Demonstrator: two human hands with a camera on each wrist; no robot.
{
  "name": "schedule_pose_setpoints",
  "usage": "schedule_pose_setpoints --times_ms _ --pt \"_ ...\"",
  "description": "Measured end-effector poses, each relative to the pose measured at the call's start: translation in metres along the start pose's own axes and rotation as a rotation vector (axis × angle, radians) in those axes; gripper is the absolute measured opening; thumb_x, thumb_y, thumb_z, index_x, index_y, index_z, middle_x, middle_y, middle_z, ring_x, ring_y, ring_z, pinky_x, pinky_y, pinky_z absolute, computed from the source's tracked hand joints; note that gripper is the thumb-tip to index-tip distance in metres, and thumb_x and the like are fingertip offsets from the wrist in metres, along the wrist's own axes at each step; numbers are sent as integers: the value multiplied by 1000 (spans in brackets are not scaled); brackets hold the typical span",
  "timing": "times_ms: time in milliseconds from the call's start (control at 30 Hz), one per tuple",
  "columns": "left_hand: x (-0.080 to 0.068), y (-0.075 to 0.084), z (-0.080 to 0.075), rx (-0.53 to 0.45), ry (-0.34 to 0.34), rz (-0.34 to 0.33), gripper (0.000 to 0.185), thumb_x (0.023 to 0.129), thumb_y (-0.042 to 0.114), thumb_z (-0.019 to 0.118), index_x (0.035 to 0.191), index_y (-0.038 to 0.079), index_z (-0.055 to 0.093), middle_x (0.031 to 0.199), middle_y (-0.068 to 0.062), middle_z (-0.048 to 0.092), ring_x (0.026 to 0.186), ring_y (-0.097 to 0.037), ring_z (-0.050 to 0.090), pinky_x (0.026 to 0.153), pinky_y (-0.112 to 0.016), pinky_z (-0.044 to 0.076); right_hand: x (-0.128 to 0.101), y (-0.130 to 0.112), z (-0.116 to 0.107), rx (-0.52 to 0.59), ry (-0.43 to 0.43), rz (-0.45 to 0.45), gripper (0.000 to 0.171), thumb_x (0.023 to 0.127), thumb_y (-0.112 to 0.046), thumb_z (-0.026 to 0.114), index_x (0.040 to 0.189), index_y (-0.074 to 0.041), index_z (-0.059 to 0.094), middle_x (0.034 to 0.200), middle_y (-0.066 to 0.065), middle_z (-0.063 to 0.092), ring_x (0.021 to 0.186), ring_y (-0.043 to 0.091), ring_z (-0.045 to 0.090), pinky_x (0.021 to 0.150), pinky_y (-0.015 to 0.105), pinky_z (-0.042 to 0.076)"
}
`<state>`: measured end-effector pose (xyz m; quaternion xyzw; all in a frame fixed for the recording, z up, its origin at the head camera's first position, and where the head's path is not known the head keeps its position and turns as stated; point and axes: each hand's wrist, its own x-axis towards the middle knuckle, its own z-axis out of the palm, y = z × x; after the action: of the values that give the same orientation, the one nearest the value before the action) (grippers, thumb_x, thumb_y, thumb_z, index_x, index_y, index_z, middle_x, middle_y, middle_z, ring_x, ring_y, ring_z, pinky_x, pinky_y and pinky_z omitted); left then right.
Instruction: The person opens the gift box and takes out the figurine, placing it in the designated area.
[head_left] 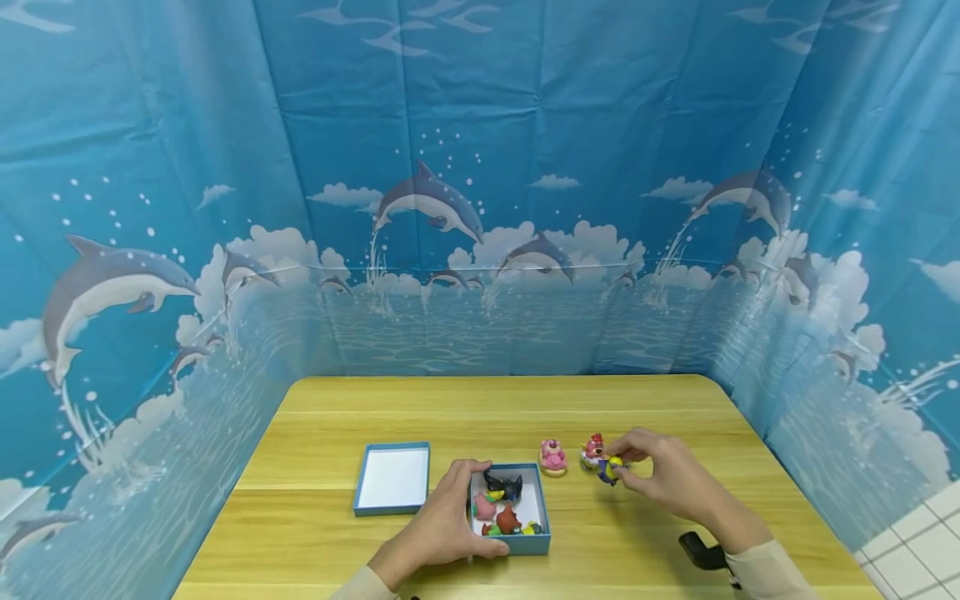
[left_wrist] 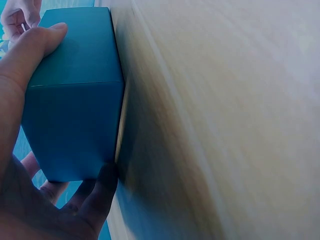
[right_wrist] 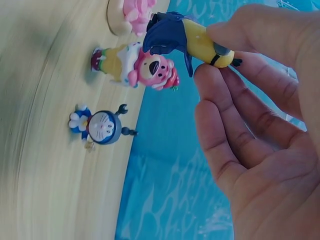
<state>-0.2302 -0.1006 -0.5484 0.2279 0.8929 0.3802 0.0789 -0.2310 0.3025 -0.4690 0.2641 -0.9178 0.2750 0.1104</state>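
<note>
Blue lid [head_left: 392,478] lying open-side up on wooden worktop [head_left: 495,408]. Left hand [head_left: 438,529] grasping blue box [head_left: 510,510] of small figures. Pink bear figure [head_left: 553,457] just right of box. Right hand [head_left: 671,477] pinching yellow-and-blue figure [head_left: 610,469] above worktop, beside red-hatted figure [head_left: 592,450].

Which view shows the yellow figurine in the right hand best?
The right wrist view: the yellow figurine is large, pinched by the right hand. The head view shows it tiny. The left wrist view misses it.
</note>
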Motion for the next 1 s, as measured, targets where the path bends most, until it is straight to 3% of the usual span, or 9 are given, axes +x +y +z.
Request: schedule_pose_setpoints --times_ms 233,433,1000 --pt "0 0 0 3 -4 -3 121 77 72 103 172 29 42 168 -4 54 149 -30 61 120 -62 59 -3 8 -1 -17 14 14 29 94 -3 96 118 -14 85 113 -8 83 93 3 78 81 30 67" --pt "0 0 -2 -3 -7 -6 121 77 71 103 173 29 43 167 -4 54 147 -29 61 119 -62 60 -5 15 -1 -15 28 2 31 92 -2 96 117 -16 85 112 -3 85 91 1 78 80 35 69" --pt "0 4 -4 -12 -11 -17 121 77 68 104 173 28 43 168 -3 54 148 -29 61 120 -63 60 -14 36 1 -12 10 56 29 91 -3 98 115 -12 85 110 -3 85 86 -3 73 78 34 68"
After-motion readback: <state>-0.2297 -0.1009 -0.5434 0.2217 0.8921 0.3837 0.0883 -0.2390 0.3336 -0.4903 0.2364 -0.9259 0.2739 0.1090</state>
